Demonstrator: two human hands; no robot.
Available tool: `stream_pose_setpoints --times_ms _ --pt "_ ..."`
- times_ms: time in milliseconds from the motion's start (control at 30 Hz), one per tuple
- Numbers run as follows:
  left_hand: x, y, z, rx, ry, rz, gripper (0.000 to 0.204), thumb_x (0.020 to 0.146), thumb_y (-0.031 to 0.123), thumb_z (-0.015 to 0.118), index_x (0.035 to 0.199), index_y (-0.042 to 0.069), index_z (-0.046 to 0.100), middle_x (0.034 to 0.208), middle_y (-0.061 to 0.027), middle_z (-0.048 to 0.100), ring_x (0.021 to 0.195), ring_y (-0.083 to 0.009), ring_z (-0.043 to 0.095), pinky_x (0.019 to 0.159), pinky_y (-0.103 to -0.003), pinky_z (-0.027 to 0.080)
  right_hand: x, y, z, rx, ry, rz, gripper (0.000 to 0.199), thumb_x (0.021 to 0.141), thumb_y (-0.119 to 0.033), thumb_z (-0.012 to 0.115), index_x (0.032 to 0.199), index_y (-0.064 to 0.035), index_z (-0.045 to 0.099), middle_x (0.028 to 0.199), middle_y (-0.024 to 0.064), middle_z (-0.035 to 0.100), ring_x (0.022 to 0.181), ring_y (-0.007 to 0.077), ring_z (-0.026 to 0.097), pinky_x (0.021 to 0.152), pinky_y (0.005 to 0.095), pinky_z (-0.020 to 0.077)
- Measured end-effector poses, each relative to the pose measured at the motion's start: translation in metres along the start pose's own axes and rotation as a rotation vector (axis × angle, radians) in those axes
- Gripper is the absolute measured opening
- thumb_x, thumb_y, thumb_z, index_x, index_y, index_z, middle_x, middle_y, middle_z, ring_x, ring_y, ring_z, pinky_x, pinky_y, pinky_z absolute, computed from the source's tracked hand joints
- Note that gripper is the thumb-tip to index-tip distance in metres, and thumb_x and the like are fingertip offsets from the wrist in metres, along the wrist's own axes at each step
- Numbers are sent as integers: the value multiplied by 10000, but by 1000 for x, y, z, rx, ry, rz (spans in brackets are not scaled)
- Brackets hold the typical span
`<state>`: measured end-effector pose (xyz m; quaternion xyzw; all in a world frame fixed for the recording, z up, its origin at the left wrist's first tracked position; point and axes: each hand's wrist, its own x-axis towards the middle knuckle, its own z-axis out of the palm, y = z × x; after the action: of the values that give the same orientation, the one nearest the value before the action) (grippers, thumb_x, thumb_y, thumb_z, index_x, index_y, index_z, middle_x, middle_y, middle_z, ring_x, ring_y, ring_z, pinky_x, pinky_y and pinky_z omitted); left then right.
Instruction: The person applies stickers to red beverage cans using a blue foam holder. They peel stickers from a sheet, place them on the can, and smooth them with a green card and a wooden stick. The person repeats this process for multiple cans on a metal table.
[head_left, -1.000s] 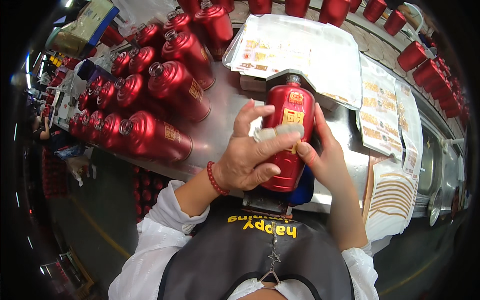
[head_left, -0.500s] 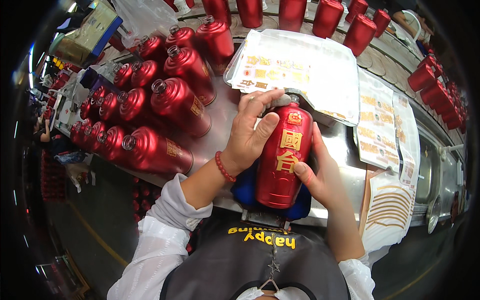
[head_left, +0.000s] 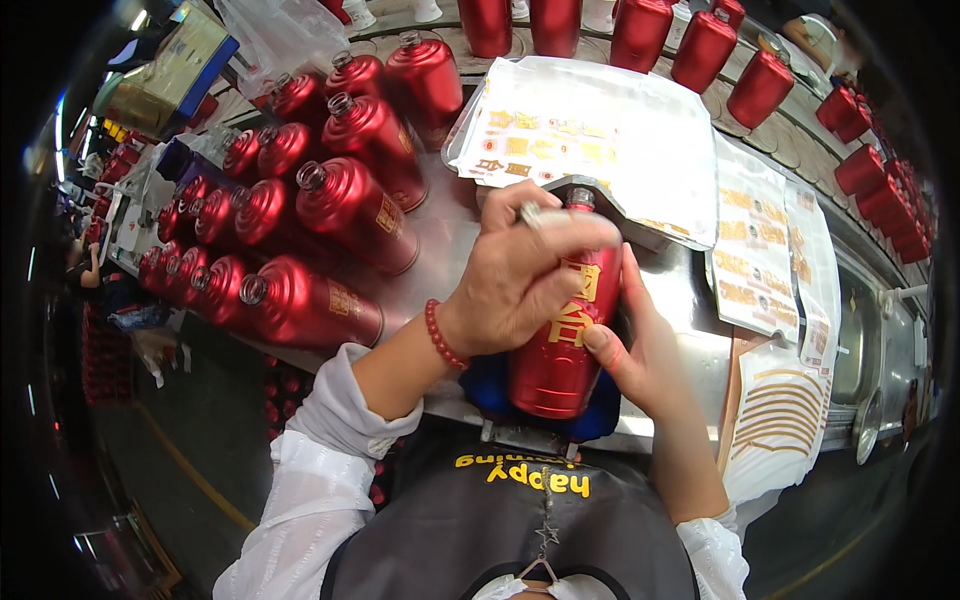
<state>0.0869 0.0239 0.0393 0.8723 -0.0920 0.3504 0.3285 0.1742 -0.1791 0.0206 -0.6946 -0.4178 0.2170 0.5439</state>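
A red metallic bottle (head_left: 548,378) with raised gold characters lies tilted on a dark blue padded rest (head_left: 482,390) in front of me. Along its right side, my right hand (head_left: 640,345) grips it, the thumb resting on the front face. My left hand (head_left: 515,270) is over the upper front of the bottle and hides the gold emblem near its shoulder. Its fingers are bent and smeared by motion, and one wears a pale wrap. The clear bottle neck shows just past these fingers.
Several red bottles (head_left: 355,215) stand close together on the metal table to the left. Beyond my hands lies a stack of gold label sheets (head_left: 650,130), with more sheets (head_left: 755,245) to the right. A curved conveyor (head_left: 690,95) carrying red bottles runs behind.
My left hand has moved rightward across the bottle's upper front, its fingers now bent over the emblem. My right hand keeps its grip. Bottles on the conveyor have shifted right.
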Motion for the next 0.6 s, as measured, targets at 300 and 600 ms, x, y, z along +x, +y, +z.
stream_pose_setpoints --times_ms 300,600 --pt "3 -9 -13 264 -169 129 484 1021 518 473 1326 207 683 1173 12 715 1131 -256 507 1178 -469 210 0 1 1 29 14 -11 944 924 -371 716 1557 95 194 1447 322 485 1356 344 504 1109 391 403" --pt "-15 7 -12 189 13 85 480 1029 462 499 1309 122 689 1140 -41 721 1162 -260 488 1145 -472 267 10 3 -26 -218 361 -255 570 918 -83 699 1426 53 479 1226 202 670 997 244 688 825 321 563"
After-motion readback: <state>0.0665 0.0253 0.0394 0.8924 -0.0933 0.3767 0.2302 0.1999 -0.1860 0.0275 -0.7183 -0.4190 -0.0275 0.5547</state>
